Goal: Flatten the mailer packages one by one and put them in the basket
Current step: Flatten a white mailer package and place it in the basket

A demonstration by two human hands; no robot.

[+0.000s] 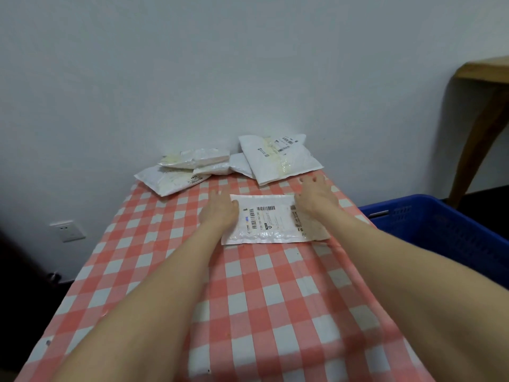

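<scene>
A white mailer package (271, 220) with barcode labels lies flat in the middle of the red-and-white checked table (248, 299). My left hand (220, 209) presses on its left end with straight fingers. My right hand (315, 198) presses on its right end, fingers spread toward the far edge. Several more white mailers are heaped at the table's far end: a large one (281, 158) at the right and a pile (181, 169) at the left. The blue plastic basket (440, 230) stands to the right of the table, lower than the tabletop.
A grey wall rises directly behind the table, with a socket (67, 230) low at the left. A wooden table leg and top (479, 128) stand at the far right, behind the basket. The table's right edge runs close to the basket.
</scene>
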